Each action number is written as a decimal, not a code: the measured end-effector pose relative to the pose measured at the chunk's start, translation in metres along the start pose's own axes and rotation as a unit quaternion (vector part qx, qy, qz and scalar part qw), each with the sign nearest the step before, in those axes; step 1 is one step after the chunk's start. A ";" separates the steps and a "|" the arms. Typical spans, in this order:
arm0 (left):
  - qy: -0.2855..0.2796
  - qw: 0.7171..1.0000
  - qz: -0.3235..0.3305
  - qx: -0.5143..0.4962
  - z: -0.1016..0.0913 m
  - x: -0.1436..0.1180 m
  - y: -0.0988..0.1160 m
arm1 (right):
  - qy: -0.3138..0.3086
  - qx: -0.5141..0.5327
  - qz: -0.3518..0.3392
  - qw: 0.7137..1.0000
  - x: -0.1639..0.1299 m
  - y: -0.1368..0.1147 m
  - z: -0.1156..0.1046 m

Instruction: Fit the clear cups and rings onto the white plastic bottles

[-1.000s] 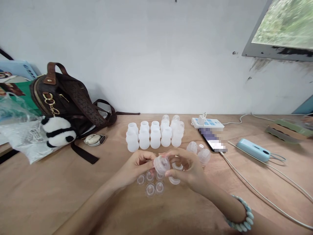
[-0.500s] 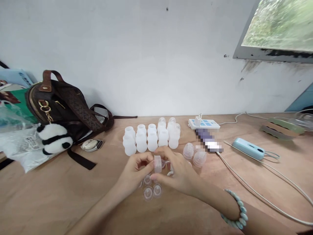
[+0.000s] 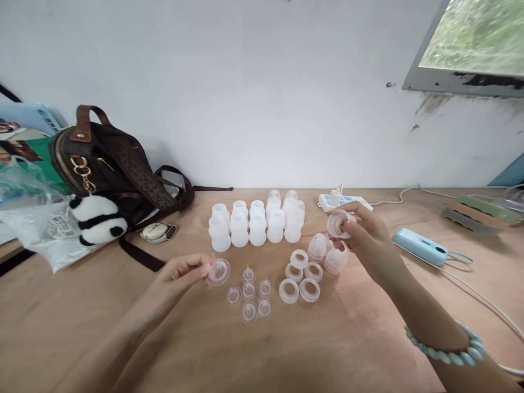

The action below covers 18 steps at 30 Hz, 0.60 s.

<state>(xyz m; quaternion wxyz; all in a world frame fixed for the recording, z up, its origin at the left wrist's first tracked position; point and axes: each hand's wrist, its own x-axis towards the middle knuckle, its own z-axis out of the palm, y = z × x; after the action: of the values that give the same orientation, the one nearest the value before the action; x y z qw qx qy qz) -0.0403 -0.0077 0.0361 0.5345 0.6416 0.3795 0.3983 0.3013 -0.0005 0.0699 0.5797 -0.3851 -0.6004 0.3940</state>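
Note:
My left hand (image 3: 186, 273) pinches the rim of a clear bottle nipple (image 3: 220, 272) just above the table. Off to the right, my right hand (image 3: 360, 232) is raised with a translucent screw ring (image 3: 337, 224) between thumb and fingers; I cannot tell whether anything sits inside it. Several clear nipples (image 3: 249, 291) lie on the table between the hands. Several loose screw rings (image 3: 310, 290) are grouped right of them. Two translucent dome caps (image 3: 317, 248) stand below my right hand. White bottles (image 3: 239, 229) form rows behind, some at the right topped with clear domes.
A dark backpack (image 3: 118, 169) with a panda plush (image 3: 100, 220) leans at the left, near a computer mouse (image 3: 158, 232). At the back right lies a white power strip (image 3: 325, 202). A light-blue device (image 3: 421, 246) and a white cable (image 3: 478, 295) are on the right.
My hands, together around a ring and a nipple before, have moved apart. The left went left with a nipple; the right went up and right with a ring. The view has shifted slightly.

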 end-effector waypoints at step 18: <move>-0.046 0.962 -0.058 0.262 0.016 -0.012 -0.053 | -0.202 -0.483 -0.100 0.846 -0.033 0.043 0.011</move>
<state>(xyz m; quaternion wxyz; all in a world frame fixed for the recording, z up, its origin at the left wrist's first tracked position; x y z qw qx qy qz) -0.0340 -0.0171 -0.0188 0.3867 0.7536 0.4821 0.2240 0.2920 -0.0146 0.0175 0.2232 -0.4663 -0.8537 0.0634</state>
